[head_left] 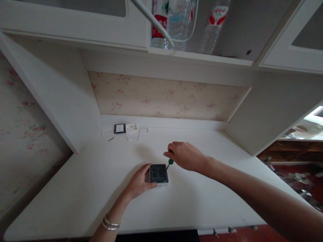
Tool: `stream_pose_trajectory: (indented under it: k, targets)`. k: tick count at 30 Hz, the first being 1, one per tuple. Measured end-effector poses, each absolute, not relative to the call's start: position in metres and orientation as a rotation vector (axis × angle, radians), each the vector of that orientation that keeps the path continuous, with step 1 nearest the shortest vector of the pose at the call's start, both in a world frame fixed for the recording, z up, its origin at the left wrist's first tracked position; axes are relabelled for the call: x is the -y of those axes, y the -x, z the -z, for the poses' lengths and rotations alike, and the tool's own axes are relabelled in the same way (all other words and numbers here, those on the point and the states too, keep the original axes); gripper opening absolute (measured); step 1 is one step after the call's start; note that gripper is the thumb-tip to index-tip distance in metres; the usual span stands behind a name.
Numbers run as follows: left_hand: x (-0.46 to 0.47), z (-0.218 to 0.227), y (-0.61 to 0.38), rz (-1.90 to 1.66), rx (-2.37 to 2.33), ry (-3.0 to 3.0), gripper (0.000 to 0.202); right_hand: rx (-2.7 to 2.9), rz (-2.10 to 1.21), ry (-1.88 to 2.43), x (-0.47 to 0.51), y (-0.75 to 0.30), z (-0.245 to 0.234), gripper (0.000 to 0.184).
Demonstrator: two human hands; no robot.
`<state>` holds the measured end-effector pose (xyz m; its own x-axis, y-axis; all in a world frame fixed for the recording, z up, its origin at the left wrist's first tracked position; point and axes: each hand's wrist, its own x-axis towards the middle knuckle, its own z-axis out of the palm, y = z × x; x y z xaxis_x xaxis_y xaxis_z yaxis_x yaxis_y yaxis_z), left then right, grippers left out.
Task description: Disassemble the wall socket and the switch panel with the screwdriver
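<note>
Near the middle of the white desk lies a square wall socket, its dark side facing up and a pale box or edge beneath it. My left hand grips it from the left, thumb at the near side and fingers at the far side. Wrapped in my right hand is a screwdriver with a green handle. Its thin shaft slants down to the socket's right edge, where the tip meets the rim; whether it sits in a gap or a screw cannot be made out.
At the back of the white desk lie another socket with a dark frame, a white cover piece and a thin white frame. Overhead, an open cabinet holds plastic bottles. A white cable hangs in front.
</note>
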<state>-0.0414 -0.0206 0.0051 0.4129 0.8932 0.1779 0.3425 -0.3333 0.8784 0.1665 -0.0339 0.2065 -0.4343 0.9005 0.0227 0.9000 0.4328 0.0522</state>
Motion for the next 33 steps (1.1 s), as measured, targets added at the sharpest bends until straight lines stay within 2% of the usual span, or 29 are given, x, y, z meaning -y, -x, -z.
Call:
stream_pose_trajectory:
  k: [6,10,12,15,19,22,26,28,31,33]
  targets:
    - [0.02,-0.005,0.042,-0.86,-1.046,-1.864,0.079,-2.847,0.14,-1.427,0.023,-0.17,-0.214,0.018]
    - [0.02,-0.005,0.042,-0.868,-1.012,-1.868,0.077,-2.867,0.382,-1.24,0.017,-0.17,-0.217,0.031]
    - [0.02,-0.005,0.042,-0.887,-1.005,-1.854,0.077,-2.759,0.257,-1.388,0.015,-0.166,-0.217,0.027]
    - [0.02,-0.002,0.042,-0.923,-0.993,-1.824,0.076,-2.609,0.026,-1.594,0.012,-0.161,-0.215,0.035]
    - [0.021,-0.002,0.043,-0.932,-0.965,-1.82,0.073,-2.767,0.162,-1.388,0.012,-0.167,-0.218,0.028]
    - [0.021,-0.004,0.043,-0.938,-0.97,-1.841,0.074,-2.787,0.328,-1.275,0.016,-0.17,-0.223,0.042]
    - [0.021,-0.004,0.043,-0.918,-1.013,-1.87,0.074,-2.634,0.185,-1.497,0.02,-0.165,-0.223,0.031]
    - [0.021,-0.003,0.043,-0.91,-1.035,-1.877,0.076,-2.591,0.066,-1.574,0.019,-0.162,-0.221,0.033]
    - [0.021,-0.002,0.044,-0.901,-1.065,-1.888,0.083,-2.729,0.117,-1.384,0.016,-0.165,-0.22,0.028]
    - [0.02,-0.002,0.045,-0.882,-1.079,-1.892,0.086,-2.813,0.262,-1.219,0.015,-0.169,-0.221,0.032]
